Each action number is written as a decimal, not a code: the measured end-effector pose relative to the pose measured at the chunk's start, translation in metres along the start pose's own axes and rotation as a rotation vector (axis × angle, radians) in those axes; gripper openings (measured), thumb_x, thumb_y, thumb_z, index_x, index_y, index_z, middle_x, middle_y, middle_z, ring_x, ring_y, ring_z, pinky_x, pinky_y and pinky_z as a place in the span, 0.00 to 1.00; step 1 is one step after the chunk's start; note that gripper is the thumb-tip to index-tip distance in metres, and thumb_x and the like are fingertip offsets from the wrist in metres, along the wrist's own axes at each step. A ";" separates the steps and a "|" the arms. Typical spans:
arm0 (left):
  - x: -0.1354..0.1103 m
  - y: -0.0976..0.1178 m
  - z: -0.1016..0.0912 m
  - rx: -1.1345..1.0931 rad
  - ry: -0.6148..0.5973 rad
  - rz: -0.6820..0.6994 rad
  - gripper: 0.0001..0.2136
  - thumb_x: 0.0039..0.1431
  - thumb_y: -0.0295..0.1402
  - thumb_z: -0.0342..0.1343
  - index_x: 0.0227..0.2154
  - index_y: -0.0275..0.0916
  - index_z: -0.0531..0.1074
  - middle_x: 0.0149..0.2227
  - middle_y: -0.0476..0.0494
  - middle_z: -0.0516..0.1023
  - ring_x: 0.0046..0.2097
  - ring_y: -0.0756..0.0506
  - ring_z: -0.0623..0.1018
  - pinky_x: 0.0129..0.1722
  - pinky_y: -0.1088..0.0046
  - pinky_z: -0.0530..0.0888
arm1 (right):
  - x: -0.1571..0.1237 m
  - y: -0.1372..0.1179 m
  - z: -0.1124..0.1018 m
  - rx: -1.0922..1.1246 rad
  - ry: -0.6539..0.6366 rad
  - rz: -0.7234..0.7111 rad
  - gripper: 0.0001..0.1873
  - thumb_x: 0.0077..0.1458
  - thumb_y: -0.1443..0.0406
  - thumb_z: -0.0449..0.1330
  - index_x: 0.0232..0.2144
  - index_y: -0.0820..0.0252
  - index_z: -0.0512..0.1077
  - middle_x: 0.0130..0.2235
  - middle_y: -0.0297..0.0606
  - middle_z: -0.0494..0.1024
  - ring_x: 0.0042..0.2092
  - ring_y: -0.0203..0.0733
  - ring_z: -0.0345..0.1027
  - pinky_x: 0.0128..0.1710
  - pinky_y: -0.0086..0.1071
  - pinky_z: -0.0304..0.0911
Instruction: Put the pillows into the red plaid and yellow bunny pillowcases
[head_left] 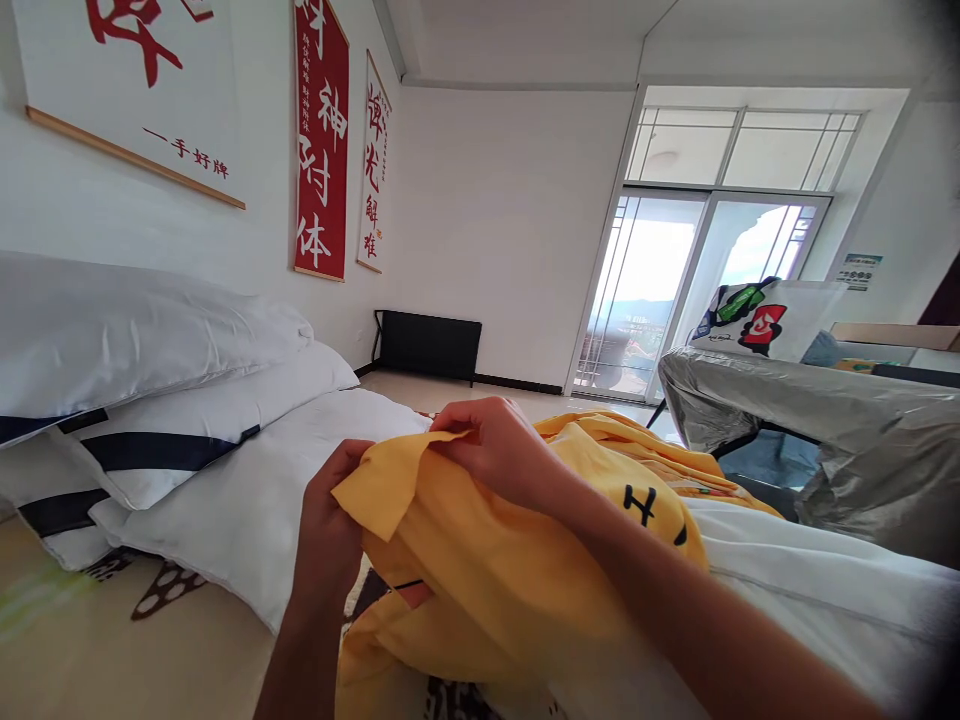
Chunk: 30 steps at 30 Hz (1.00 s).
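Observation:
A yellow cloth [480, 560] with black printed marks lies bunched in front of me, its near part lifted. My left hand [334, 515] is closed on the cloth's edge at a flap that folds over toward me. To the right, my right hand [499, 450] pinches the same edge between thumb and fingers. Between both hands the edge is stretched into a short span. Below the flap, a gap in the folds shows a small reddish patch. The fingertips of my left hand are partly hidden by the fabric.
White pillows [187, 350] with dark bands are stacked at the left. White bedding [810, 560] lies at the right under more yellow fabric [637, 440]. Behind it stands a table [825, 400] in silvery plastic, bearing a printed bag [765, 315]. A black panel [427, 345] leans by the far wall.

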<state>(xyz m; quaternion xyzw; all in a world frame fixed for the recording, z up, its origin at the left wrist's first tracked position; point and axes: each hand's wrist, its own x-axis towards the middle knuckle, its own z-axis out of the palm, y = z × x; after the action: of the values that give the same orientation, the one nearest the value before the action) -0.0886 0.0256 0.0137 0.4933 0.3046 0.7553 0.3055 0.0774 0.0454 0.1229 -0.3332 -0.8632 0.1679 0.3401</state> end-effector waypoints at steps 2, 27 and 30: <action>0.000 -0.001 0.000 0.058 0.050 0.035 0.12 0.44 0.27 0.57 0.35 0.39 0.71 0.32 0.50 0.74 0.33 0.49 0.71 0.28 0.78 0.67 | 0.000 0.000 -0.002 0.054 -0.044 0.033 0.05 0.51 0.67 0.60 0.28 0.61 0.76 0.31 0.34 0.77 0.34 0.36 0.67 0.34 0.28 0.57; -0.008 0.000 0.011 0.086 0.190 0.153 0.13 0.40 0.27 0.59 0.33 0.40 0.71 0.29 0.52 0.71 0.30 0.51 0.69 0.26 0.80 0.66 | -0.019 -0.015 0.011 -0.412 -0.146 -0.071 0.13 0.49 0.62 0.61 0.18 0.61 0.68 0.20 0.31 0.63 0.26 0.31 0.49 0.27 0.29 0.44; -0.010 0.004 0.012 0.097 0.189 0.150 0.12 0.41 0.28 0.59 0.32 0.40 0.72 0.29 0.52 0.72 0.30 0.51 0.69 0.25 0.81 0.66 | -0.019 -0.017 0.014 -0.529 -0.178 -0.095 0.08 0.49 0.66 0.58 0.21 0.61 0.68 0.24 0.33 0.69 0.25 0.31 0.50 0.27 0.30 0.42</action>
<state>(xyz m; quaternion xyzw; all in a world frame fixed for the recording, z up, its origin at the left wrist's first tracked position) -0.0752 0.0176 0.0153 0.4555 0.3306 0.8036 0.1938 0.0703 0.0195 0.1131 -0.3536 -0.9181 -0.0508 0.1718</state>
